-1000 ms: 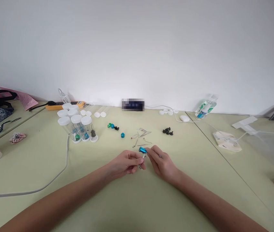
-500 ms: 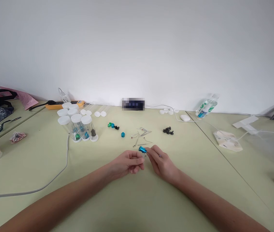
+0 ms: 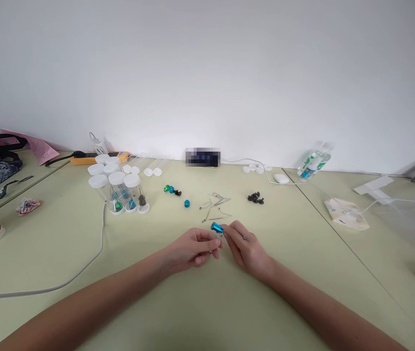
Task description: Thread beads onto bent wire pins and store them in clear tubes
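Near the table's front middle, my left hand (image 3: 196, 247) is closed, thumb and forefinger pinching a thin, pale stick-like piece that is mostly hidden. My right hand (image 3: 247, 246) is closed too, its fingertips at the end of a shiny blue metal cylinder (image 3: 216, 227) just above the left fingertips. A small dark end of something slim shows between the right fingers; I cannot make out its kind. Beyond the hands lie several thin metal pins (image 3: 214, 207) in a loose pile. Left of them stands a blue knob (image 3: 187, 204), with green, blue and black knobs (image 3: 171, 189) farther back.
Clear tubes with white caps (image 3: 117, 180) stand at the left. Black knobs (image 3: 256, 198) and white caps (image 3: 256, 168) lie right of centre. A grey cable (image 3: 97, 253) crosses the left side; a bottle (image 3: 315, 161) and paper packet (image 3: 346, 213) are at the right.
The left fingers have shifted slightly at the thin piece. The blue cylinder stays between the hands; the whole view has drifted a little.
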Action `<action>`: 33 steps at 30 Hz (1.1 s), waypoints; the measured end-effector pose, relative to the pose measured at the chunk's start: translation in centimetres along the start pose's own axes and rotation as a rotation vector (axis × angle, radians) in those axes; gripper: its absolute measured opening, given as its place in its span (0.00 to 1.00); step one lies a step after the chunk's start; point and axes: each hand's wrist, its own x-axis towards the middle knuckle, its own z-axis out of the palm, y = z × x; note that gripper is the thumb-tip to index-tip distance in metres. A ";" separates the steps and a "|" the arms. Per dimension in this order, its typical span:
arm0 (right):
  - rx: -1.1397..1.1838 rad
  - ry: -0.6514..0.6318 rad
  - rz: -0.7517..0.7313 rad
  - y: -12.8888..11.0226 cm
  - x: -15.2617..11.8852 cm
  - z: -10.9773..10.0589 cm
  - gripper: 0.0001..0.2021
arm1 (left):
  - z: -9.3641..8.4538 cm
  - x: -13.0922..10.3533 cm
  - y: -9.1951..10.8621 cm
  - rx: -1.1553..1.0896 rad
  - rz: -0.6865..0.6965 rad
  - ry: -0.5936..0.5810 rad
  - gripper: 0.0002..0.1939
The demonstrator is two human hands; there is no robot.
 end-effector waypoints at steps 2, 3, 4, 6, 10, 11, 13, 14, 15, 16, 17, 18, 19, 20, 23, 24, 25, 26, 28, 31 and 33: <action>0.005 0.002 0.004 -0.2 0.0 -0.2 0.15 | 0.2 0.0 0.0 0.014 0.009 0.006 0.14; 0.007 0.002 0.000 -0.3 0.0 -0.3 0.16 | 0.3 0.0 0.0 0.020 0.014 0.014 0.14; 0.009 0.002 -0.006 -0.3 0.0 -0.4 0.16 | 0.4 0.0 0.0 0.027 0.018 0.026 0.14; 0.009 0.001 -0.023 -0.5 0.0 -0.6 0.17 | 0.6 0.0 0.1 0.036 0.025 0.056 0.15; 0.002 0.004 -0.051 -0.8 0.0 -0.9 0.19 | 0.7 -0.1 0.2 0.034 0.015 0.085 0.15; 0.005 0.005 -0.057 -0.8 0.1 -1.0 0.19 | 0.7 -0.1 0.2 0.032 0.011 0.085 0.16; 0.010 0.003 -0.063 -0.9 0.1 -1.0 0.19 | 0.6 -0.1 0.2 0.022 0.001 0.079 0.16; 0.012 -0.001 -0.061 -0.9 0.1 -1.0 0.19 | 0.6 0.0 0.1 0.015 -0.001 0.073 0.16; 0.015 -0.005 -0.058 -0.9 0.1 -1.0 0.18 | 0.5 0.0 0.1 0.008 -0.001 0.067 0.16; 0.016 -0.007 -0.057 -0.9 0.1 -1.0 0.18 | 0.5 0.1 0.0 0.000 0.002 0.061 0.16; 0.017 -0.008 -0.057 -0.9 0.1 -0.9 0.18 | 0.4 0.1 -0.1 -0.007 0.006 0.057 0.16; 0.015 -0.009 -0.059 -0.9 0.1 -0.9 0.18 | 0.4 0.1 -0.1 -0.013 0.012 0.051 0.16; 0.012 -0.008 -0.062 -0.9 0.1 -0.8 0.18 | 0.4 0.1 -0.1 -0.017 0.016 0.046 0.17; 0.009 -0.007 -0.067 -0.9 0.1 -0.8 0.18 | 0.4 0.1 -0.2 -0.020 0.019 0.042 0.17; 0.003 -0.007 -0.069 -0.9 0.1 -0.7 0.18 | 0.4 0.1 -0.1 -0.021 0.011 0.032 0.17; 0.002 -0.010 -0.065 -0.9 0.1 -0.7 0.18 | 0.5 0.0 -0.1 -0.024 0.007 0.034 0.17; 0.003 -0.012 -0.062 -0.9 0.1 -0.7 0.18 | 0.5 0.0 -0.1 -0.027 0.003 0.036 0.17; 0.002 -0.015 -0.058 -0.9 0.1 -0.7 0.17 | 0.5 0.0 0.0 -0.033 0.000 0.038 0.17; 0.000 -0.018 -0.052 -0.9 0.2 -0.7 0.17 | 0.5 0.1 -0.1 -0.046 0.001 0.039 0.16; -0.010 -0.014 -0.042 -0.8 0.2 -0.6 0.15 | 0.5 0.1 -0.2 -0.064 0.022 0.031 0.15; -0.011 -0.009 -0.030 -0.6 0.1 -0.5 0.15 | 0.6 0.1 -0.1 -0.076 0.030 0.015 0.14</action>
